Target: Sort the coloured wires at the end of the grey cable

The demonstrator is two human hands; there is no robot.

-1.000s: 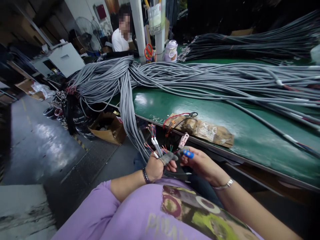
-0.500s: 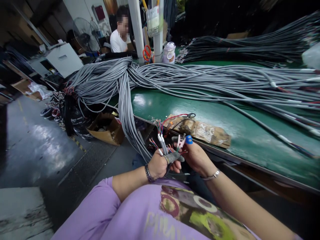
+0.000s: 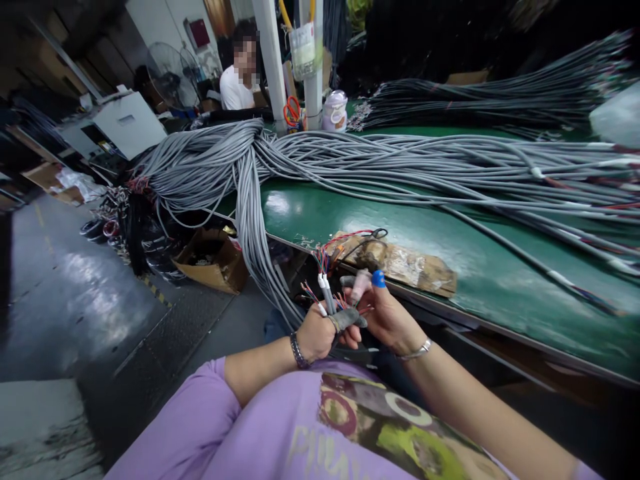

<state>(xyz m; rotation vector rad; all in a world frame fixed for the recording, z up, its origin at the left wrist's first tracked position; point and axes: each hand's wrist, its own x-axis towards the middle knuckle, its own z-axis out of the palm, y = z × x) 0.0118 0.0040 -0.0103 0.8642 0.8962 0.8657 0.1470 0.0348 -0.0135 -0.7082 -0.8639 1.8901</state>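
My left hand (image 3: 320, 333), with grey covers on some fingers, is closed round several grey cables (image 3: 327, 297). Their white-banded ends and thin coloured wires (image 3: 323, 260) stick up above the fist. Close beside it on the right is my right hand (image 3: 387, 313), wearing a blue cover (image 3: 379, 279) on one fingertip. Its fingers are pinched on a small pale pink tool (image 3: 360, 287), blurred, next to the loose wire ends. A long bundle of grey cables (image 3: 350, 157) lies along the green table (image 3: 310, 210) and hangs over its near edge.
A taped cardboard piece (image 3: 420, 267) with red and black leads lies at the table's front edge. Black cables (image 3: 480, 100) lie at the back right. An open carton (image 3: 213, 260) is on the floor. A person (image 3: 237, 80) in white sits beyond a post (image 3: 270, 67).
The pink tool has turned slightly and looks more blurred, its jaws no longer distinct. My right hand has shifted slightly left and down. My left hand stays nearly the same, still round the cables.
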